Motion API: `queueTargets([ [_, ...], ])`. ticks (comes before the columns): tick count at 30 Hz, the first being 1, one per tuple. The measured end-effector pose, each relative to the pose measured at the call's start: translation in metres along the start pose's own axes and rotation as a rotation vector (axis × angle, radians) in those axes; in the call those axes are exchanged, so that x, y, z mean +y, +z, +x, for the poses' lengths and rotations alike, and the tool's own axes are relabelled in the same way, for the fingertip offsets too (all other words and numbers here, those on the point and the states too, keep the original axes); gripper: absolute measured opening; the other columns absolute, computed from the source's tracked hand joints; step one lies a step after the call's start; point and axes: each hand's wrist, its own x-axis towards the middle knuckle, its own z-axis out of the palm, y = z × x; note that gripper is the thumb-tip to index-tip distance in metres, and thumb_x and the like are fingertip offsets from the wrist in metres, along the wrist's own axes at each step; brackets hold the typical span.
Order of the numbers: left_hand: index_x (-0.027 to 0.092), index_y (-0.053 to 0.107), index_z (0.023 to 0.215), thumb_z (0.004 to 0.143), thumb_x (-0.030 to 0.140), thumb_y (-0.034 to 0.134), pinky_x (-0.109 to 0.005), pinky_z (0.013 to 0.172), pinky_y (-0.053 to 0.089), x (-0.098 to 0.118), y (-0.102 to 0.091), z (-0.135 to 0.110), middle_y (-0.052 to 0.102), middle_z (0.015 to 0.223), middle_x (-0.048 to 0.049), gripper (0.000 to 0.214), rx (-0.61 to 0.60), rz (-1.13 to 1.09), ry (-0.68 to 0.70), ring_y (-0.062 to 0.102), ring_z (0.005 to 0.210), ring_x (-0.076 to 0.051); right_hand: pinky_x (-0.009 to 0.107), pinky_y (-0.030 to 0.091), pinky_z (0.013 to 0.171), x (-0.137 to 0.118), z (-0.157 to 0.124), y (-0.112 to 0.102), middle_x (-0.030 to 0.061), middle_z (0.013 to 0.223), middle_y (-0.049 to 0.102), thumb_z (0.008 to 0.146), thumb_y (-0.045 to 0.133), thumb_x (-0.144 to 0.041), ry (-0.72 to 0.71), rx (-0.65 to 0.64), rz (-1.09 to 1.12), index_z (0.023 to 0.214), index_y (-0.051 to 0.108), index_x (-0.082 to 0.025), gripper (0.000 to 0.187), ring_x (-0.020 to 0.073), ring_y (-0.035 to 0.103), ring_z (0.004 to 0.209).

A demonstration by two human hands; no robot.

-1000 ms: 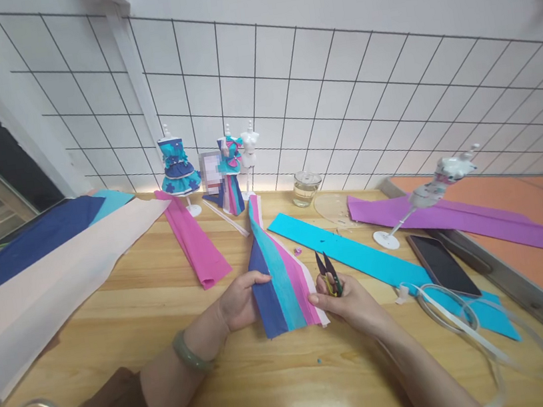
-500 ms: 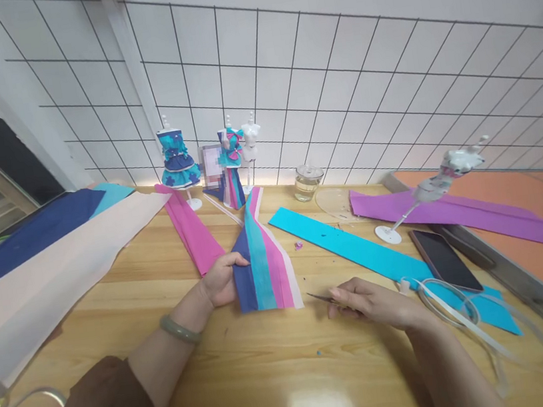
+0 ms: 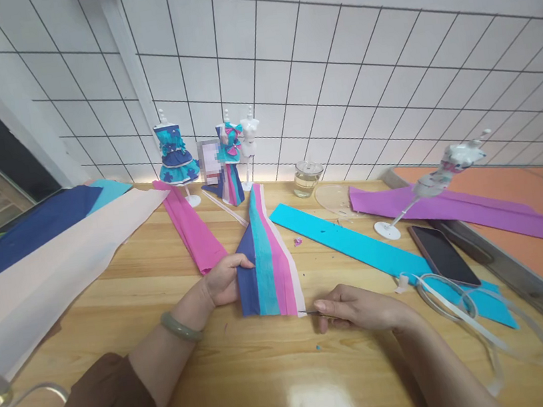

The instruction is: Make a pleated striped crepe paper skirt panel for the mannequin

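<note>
My left hand (image 3: 226,281) is closed on the blue edge of a striped crepe paper piece (image 3: 263,265), thumb on top. The piece runs in bands of dark blue, teal, pink and pale pink, wide at the near end and narrow at the far end. In my right hand (image 3: 349,308) are small, dark, pointed scissors (image 3: 309,313), mostly hidden by the fingers. Their tip meets the pale pink corner at the near edge of the piece. Just left of the piece lies a folded pink crepe strip (image 3: 192,231).
Small dress forms, one in a blue ruffled dress (image 3: 176,156), stand along the back. A glass (image 3: 307,179) is behind a turquoise strip (image 3: 341,237). At right are a bare tilted form (image 3: 442,173), phone (image 3: 444,257), purple crepe (image 3: 475,212) and coiled white ribbon (image 3: 446,297). Wide crepe sheets (image 3: 71,252) lie left.
My right hand has moved left, bringing the scissors' tip from beside the striped piece onto its lower right corner. The piece has shifted slightly right in my left hand.
</note>
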Motion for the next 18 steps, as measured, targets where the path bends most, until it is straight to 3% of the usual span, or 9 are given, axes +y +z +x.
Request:
queueTargets([
  [7,0.004,0.062,0.099,0.065,0.014,0.045,-0.032,0.072,0.045,-0.0025,0.0009,0.0003,0.07,0.076,-0.0105,0.039,-0.035,0.003,-0.037,0.065,0.07,-0.022,0.021,0.026,0.047,0.0002,0.0039,0.0044,-0.0036,0.055,0.037,0.081,0.034,-0.059,-0.023,-0.005,0.024,0.075,0.066,-0.015,0.055,0.0078,0.031,0.049],
  [18,0.004,0.064,0.092,0.066,0.014,0.043,-0.036,0.079,0.045,0.0,0.005,-0.0029,0.07,0.08,-0.0122,0.034,0.026,-0.012,0.0,0.065,0.076,-0.023,0.021,0.021,0.043,0.0012,0.0042,0.0027,-0.0051,0.051,0.033,0.081,0.034,-0.059,-0.001,0.003,0.074,0.077,0.064,-0.013,0.055,0.0068,0.027,0.045],
])
